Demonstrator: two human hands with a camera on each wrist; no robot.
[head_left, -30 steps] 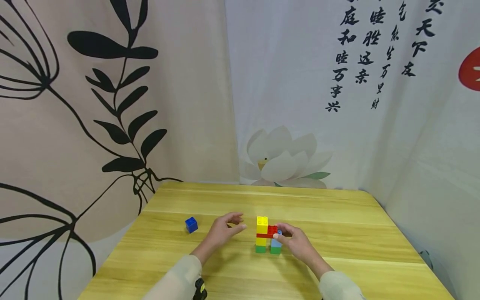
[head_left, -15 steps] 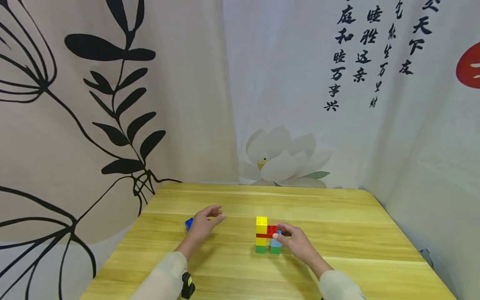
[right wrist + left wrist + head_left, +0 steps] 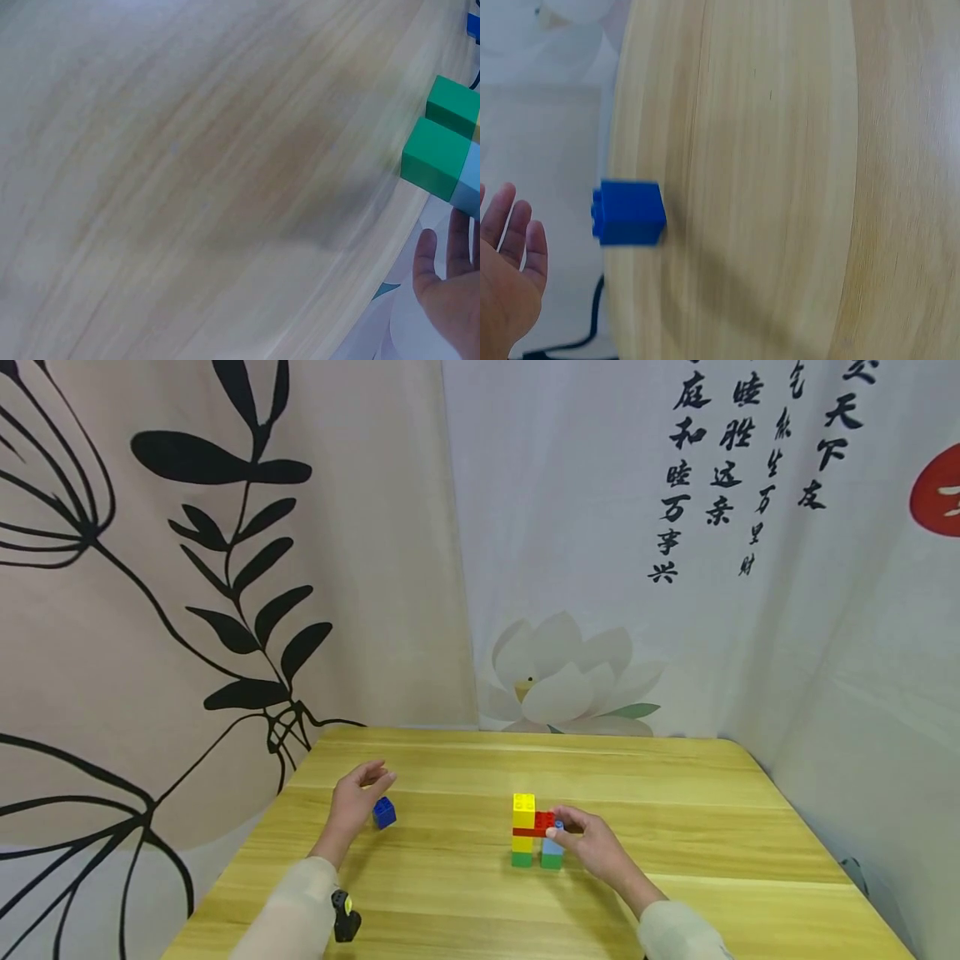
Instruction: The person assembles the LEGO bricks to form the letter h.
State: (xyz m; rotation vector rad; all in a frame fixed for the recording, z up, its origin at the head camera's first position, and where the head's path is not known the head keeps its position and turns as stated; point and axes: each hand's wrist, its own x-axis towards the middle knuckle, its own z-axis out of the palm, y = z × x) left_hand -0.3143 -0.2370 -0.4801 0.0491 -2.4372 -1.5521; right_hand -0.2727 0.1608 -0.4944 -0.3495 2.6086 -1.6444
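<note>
A lone blue toy building brick [image 3: 385, 813] with studs rests on the table, seen large in the left wrist view. My left hand [image 3: 349, 803] hovers just left of it, fingers loosely extended and holding nothing. Right of centre stands a small stacked structure of toy bricks [image 3: 523, 811]: two green feet, yellow bricks on one side, a light blue one on the other, red pieces across. My right hand [image 3: 596, 845] pinches its right side by the red and light blue bricks. The right wrist view shows the green bricks [image 3: 435, 157] and part of that hand.
The wooden table [image 3: 450, 910] has a back edge against hanging curtains [image 3: 390, 568] with printed plants and writing. A black device [image 3: 345, 917] is strapped at my left wrist. A dark cable [image 3: 596, 311] shows in the left wrist view.
My left hand has moved left, from near the stacked structure, across the blue brick to its left side. My right hand stays at the structure.
</note>
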